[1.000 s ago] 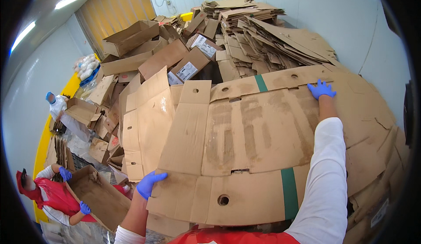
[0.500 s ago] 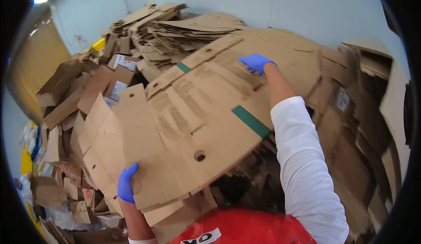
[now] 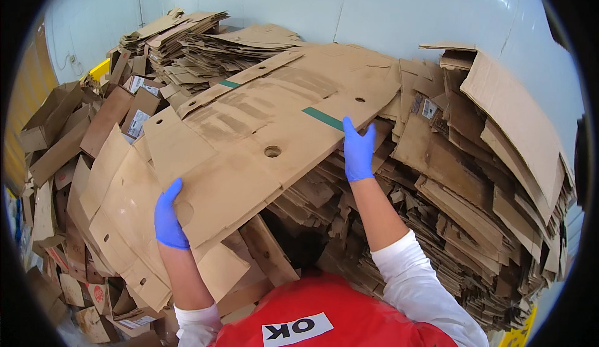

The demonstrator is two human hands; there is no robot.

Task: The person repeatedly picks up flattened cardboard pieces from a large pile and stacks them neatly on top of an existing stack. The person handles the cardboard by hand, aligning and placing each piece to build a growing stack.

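Note:
A large flattened cardboard box (image 3: 243,169) lies tilted across the heap before me. It has round holes, darker scuffed patches and strips of green tape (image 3: 322,119). My left hand (image 3: 168,219), in a blue glove, is closed around its near left edge. My right hand (image 3: 359,153), gloved alike, grips the near edge by the green strip. Its thumb rests on top, and part of its fingers is hidden below the edge. Under and left of the sheet lies another pale cardboard sheet (image 3: 125,216) with small holes.
Flattened cardboard (image 3: 231,50) is piled at the back against a pale wall (image 3: 262,4). Open boxes (image 3: 56,116) crowd the left. At right, layered sheets rise steeply, with a large bent panel (image 3: 515,122) leaning over them. Yellow edging (image 3: 521,331) shows at lower right.
My right hand has come back from above the sheet's middle to its near edge and taken hold there. The view has shifted rightward; my left hand stays on the left edge.

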